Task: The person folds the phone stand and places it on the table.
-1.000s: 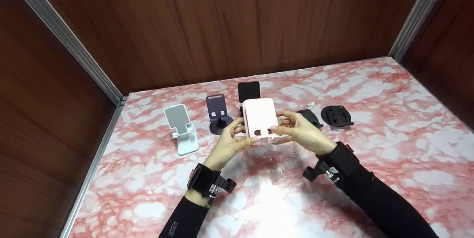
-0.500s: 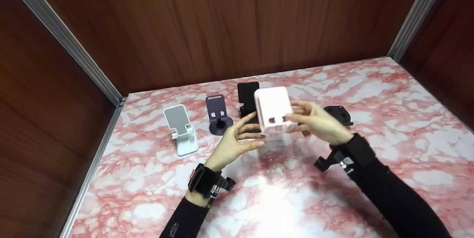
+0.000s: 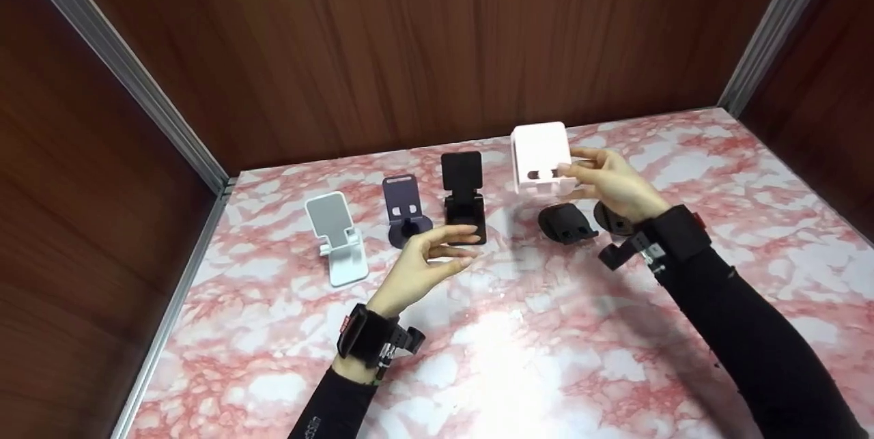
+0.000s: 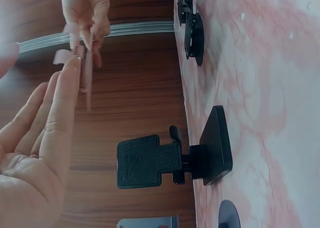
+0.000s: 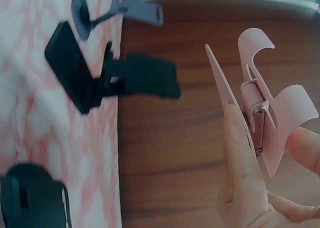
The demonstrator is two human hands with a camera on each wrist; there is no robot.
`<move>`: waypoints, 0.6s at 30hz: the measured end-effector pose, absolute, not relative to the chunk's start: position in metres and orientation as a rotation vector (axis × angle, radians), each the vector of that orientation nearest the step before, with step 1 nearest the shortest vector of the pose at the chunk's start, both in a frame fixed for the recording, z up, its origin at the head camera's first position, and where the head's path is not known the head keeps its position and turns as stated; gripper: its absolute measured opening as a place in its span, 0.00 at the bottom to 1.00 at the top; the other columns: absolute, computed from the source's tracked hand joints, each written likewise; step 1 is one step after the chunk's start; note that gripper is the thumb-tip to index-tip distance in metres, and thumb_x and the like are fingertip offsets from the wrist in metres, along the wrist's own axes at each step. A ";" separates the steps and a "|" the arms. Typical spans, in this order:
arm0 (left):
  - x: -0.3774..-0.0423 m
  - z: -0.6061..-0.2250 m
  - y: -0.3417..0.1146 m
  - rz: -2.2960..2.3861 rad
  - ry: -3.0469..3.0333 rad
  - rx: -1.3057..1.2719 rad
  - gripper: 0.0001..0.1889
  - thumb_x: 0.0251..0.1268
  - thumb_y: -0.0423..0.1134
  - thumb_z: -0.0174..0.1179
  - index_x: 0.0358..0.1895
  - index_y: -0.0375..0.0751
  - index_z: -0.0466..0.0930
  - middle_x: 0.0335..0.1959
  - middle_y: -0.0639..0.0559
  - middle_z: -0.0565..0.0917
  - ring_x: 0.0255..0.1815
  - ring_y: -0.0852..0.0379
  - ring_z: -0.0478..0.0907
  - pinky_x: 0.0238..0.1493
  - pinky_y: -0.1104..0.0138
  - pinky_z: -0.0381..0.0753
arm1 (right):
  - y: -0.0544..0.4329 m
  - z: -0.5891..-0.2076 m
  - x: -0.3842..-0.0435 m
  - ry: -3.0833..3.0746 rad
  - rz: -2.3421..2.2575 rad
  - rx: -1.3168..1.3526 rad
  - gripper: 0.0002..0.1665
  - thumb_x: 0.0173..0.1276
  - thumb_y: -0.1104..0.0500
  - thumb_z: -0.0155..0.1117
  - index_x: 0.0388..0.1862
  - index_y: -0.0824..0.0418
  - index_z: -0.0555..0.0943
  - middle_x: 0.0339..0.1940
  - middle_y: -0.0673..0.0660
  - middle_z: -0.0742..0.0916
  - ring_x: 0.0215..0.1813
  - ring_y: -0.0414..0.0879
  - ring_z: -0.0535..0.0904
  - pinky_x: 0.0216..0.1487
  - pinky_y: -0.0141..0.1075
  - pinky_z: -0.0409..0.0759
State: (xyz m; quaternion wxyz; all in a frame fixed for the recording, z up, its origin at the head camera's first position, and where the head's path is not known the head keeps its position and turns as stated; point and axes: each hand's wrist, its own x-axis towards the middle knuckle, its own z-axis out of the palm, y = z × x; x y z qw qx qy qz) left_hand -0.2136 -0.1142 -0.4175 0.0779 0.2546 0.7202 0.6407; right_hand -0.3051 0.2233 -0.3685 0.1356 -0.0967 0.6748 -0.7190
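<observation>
In the head view my right hand (image 3: 613, 183) pinches a pale pink folding phone stand (image 3: 539, 149) by its right side, holding it above the back of the table. The right wrist view shows the stand (image 5: 274, 115) edge-on, its plates partly folded and two curved hooks sticking out. My left hand (image 3: 418, 268) holds nothing; its fingers point right in front of a black phone stand (image 3: 463, 179). A folded black stand (image 3: 567, 222) lies beneath the pink one. Another black round stand (image 3: 610, 219) is partly hidden by my right hand.
To the left stand a white phone stand (image 3: 330, 227) with a grey pad and a dark purple one (image 3: 403, 200) on a round base. The marbled pink table (image 3: 273, 357) meets brown wood-grain walls (image 3: 437, 43) at the back and sides.
My left hand has let go of the pink phone stand. My right hand has carried the stand right and toward the back, uncovering the black stands behind it.
</observation>
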 end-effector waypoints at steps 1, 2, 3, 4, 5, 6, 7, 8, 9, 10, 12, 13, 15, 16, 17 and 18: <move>-0.213 -0.417 -0.115 1.905 2.168 0.766 0.25 0.79 0.25 0.64 0.74 0.23 0.76 0.68 0.30 0.84 0.64 0.35 0.87 0.61 0.62 0.90 | 0.224 -0.370 -0.309 1.970 -2.076 -0.270 0.41 0.89 0.69 0.53 0.88 0.82 0.44 0.48 0.47 0.87 0.44 0.37 0.84 0.50 0.32 0.92; -0.213 -0.417 -0.116 1.893 2.180 0.766 0.23 0.79 0.25 0.64 0.73 0.24 0.78 0.68 0.30 0.85 0.63 0.37 0.87 0.61 0.63 0.90 | 0.225 -0.371 -0.313 1.981 -2.074 -0.257 0.42 0.89 0.69 0.53 0.88 0.82 0.44 0.47 0.47 0.87 0.41 0.37 0.83 0.49 0.31 0.92; -0.212 -0.417 -0.116 1.882 2.189 0.767 0.22 0.79 0.26 0.64 0.72 0.24 0.79 0.68 0.30 0.84 0.63 0.37 0.88 0.60 0.63 0.90 | 0.226 -0.372 -0.316 1.991 -2.071 -0.244 0.42 0.89 0.69 0.53 0.88 0.82 0.44 0.45 0.47 0.87 0.40 0.36 0.82 0.48 0.31 0.91; -0.212 -0.417 -0.117 1.875 2.199 0.767 0.21 0.80 0.26 0.64 0.71 0.25 0.80 0.68 0.30 0.85 0.62 0.38 0.88 0.60 0.63 0.90 | 0.227 -0.374 -0.320 2.010 -2.061 -0.230 0.42 0.89 0.69 0.53 0.87 0.82 0.44 0.45 0.47 0.86 0.38 0.36 0.81 0.48 0.30 0.91; -0.211 -0.418 -0.117 1.868 2.207 0.765 0.21 0.80 0.27 0.65 0.70 0.25 0.81 0.67 0.30 0.85 0.62 0.39 0.88 0.60 0.62 0.90 | 0.227 -0.375 -0.324 2.032 -2.044 -0.217 0.42 0.89 0.68 0.53 0.87 0.83 0.44 0.44 0.46 0.86 0.37 0.35 0.81 0.47 0.30 0.91; -0.211 -0.418 -0.118 1.859 2.216 0.768 0.20 0.80 0.28 0.65 0.69 0.26 0.82 0.67 0.31 0.85 0.61 0.39 0.88 0.60 0.62 0.90 | 0.227 -0.376 -0.328 2.061 -2.019 -0.206 0.42 0.89 0.68 0.53 0.87 0.83 0.44 0.43 0.45 0.86 0.36 0.34 0.81 0.47 0.29 0.91; -0.211 -0.419 -0.118 1.850 2.223 0.774 0.19 0.80 0.28 0.65 0.68 0.26 0.82 0.66 0.31 0.86 0.61 0.40 0.88 0.60 0.62 0.90 | 0.227 -0.378 -0.332 2.083 -1.999 -0.189 0.42 0.89 0.67 0.54 0.87 0.83 0.45 0.42 0.44 0.85 0.36 0.34 0.80 0.47 0.28 0.90; -0.211 -0.419 -0.118 1.837 2.231 0.777 0.18 0.80 0.29 0.65 0.67 0.26 0.83 0.66 0.31 0.86 0.60 0.41 0.89 0.60 0.61 0.90 | 0.227 -0.379 -0.335 2.104 -1.979 -0.178 0.42 0.89 0.67 0.54 0.87 0.83 0.46 0.41 0.43 0.85 0.36 0.33 0.80 0.47 0.28 0.90; -0.211 -0.420 -0.118 1.825 2.237 0.781 0.17 0.81 0.29 0.66 0.67 0.27 0.84 0.65 0.32 0.86 0.60 0.41 0.89 0.60 0.61 0.89 | 0.227 -0.380 -0.339 2.125 -1.957 -0.167 0.42 0.89 0.66 0.55 0.87 0.83 0.47 0.40 0.42 0.85 0.35 0.33 0.80 0.47 0.27 0.89; -0.211 -0.420 -0.117 1.813 2.242 0.782 0.17 0.81 0.30 0.66 0.66 0.27 0.84 0.65 0.32 0.87 0.60 0.42 0.89 0.60 0.61 0.89 | 0.227 -0.382 -0.342 2.147 -1.936 -0.161 0.41 0.89 0.66 0.56 0.87 0.83 0.49 0.39 0.41 0.86 0.35 0.32 0.80 0.46 0.26 0.89; -0.211 -0.421 -0.117 1.786 2.256 0.782 0.16 0.80 0.30 0.66 0.65 0.28 0.85 0.64 0.33 0.87 0.59 0.44 0.89 0.59 0.61 0.89 | 0.227 -0.385 -0.347 2.171 -1.913 -0.145 0.41 0.88 0.65 0.56 0.86 0.83 0.51 0.37 0.40 0.86 0.34 0.32 0.80 0.44 0.25 0.87; -0.211 -0.421 -0.117 1.774 2.262 0.778 0.16 0.80 0.31 0.67 0.64 0.28 0.86 0.64 0.33 0.88 0.59 0.45 0.89 0.59 0.61 0.89 | 0.227 -0.386 -0.349 2.170 -1.913 -0.138 0.40 0.88 0.65 0.56 0.86 0.83 0.52 0.36 0.39 0.87 0.35 0.31 0.80 0.43 0.26 0.87; -0.211 -0.421 -0.116 1.755 2.273 0.771 0.16 0.80 0.31 0.67 0.64 0.29 0.86 0.63 0.36 0.88 0.58 0.47 0.89 0.58 0.62 0.89 | 0.227 -0.389 -0.353 2.172 -1.911 -0.125 0.39 0.88 0.66 0.56 0.85 0.84 0.53 0.35 0.39 0.87 0.34 0.31 0.82 0.41 0.25 0.88; -0.211 -0.420 -0.116 1.749 2.275 0.773 0.15 0.79 0.31 0.67 0.63 0.29 0.87 0.63 0.36 0.89 0.58 0.46 0.89 0.58 0.62 0.89 | 0.226 -0.391 -0.354 2.170 -1.912 -0.120 0.39 0.88 0.66 0.56 0.85 0.84 0.53 0.35 0.39 0.87 0.33 0.31 0.82 0.41 0.26 0.88; -0.212 -0.420 -0.116 1.743 2.277 0.779 0.15 0.80 0.31 0.67 0.63 0.28 0.86 0.62 0.37 0.89 0.58 0.46 0.90 0.58 0.61 0.89 | 0.226 -0.392 -0.356 2.168 -1.912 -0.111 0.39 0.88 0.66 0.56 0.84 0.85 0.53 0.34 0.39 0.88 0.33 0.31 0.83 0.41 0.26 0.88; -0.212 -0.420 -0.116 1.736 2.276 0.788 0.15 0.80 0.31 0.67 0.63 0.28 0.86 0.62 0.37 0.89 0.58 0.46 0.89 0.59 0.61 0.89 | 0.226 -0.393 -0.358 2.168 -1.911 -0.108 0.38 0.88 0.66 0.56 0.84 0.85 0.53 0.34 0.40 0.88 0.33 0.31 0.83 0.40 0.26 0.89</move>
